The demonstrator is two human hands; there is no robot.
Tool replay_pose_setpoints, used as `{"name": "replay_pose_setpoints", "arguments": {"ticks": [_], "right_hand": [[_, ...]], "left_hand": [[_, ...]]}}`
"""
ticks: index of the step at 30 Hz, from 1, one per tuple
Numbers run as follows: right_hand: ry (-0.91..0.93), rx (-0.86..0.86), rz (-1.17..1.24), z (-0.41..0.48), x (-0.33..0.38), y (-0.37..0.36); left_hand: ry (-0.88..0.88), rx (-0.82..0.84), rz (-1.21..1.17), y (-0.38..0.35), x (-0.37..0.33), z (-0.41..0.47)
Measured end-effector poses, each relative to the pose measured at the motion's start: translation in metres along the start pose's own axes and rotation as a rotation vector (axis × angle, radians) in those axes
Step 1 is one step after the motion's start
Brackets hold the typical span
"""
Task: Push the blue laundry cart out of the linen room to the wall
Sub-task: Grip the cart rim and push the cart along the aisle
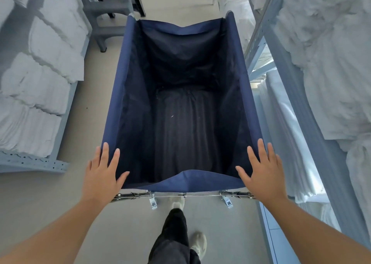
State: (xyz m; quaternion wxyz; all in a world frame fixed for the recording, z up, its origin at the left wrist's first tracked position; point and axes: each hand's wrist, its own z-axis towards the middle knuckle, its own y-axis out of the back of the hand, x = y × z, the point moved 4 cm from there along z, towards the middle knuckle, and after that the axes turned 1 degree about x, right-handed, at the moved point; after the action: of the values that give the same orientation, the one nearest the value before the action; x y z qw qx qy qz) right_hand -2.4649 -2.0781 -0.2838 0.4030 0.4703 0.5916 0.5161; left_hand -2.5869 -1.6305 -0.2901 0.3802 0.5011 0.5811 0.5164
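The blue laundry cart [120, 95] fills the middle of the view, a deep navy fabric bag on a metal frame, empty inside. My left hand [101, 175] lies flat on its near left corner, fingers spread over the rim. On the near right corner rests my right hand [261, 173], also flat with fingers apart. Neither hand curls around the rim or the metal bar [184, 195] below the near edge.
Grey shelving with stacked white linen [34, 79] lines the left. A tall rack of white linen [321, 73] stands close along the cart's right side. A grey stool or frame [104, 20] sits ahead on the left. My legs and shoes [178, 229] are behind the cart.
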Motion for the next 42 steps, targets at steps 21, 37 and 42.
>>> {"name": "replay_pose_setpoints", "arguments": {"ticks": [21, 37, 42], "right_hand": [[-0.088, 0.029, 0.111, 0.125, 0.034, 0.013], [-0.096, 0.022, 0.098, 0.23, 0.045, 0.029], [-0.095, 0.019, 0.091, 0.259, 0.044, 0.035]], "left_hand": [[-0.001, -0.005, 0.07, 0.018, 0.041, 0.144], [0.005, 0.034, 0.014, 0.039, 0.05, 0.25], [0.005, 0.019, -0.018, 0.045, 0.048, 0.278]]}}
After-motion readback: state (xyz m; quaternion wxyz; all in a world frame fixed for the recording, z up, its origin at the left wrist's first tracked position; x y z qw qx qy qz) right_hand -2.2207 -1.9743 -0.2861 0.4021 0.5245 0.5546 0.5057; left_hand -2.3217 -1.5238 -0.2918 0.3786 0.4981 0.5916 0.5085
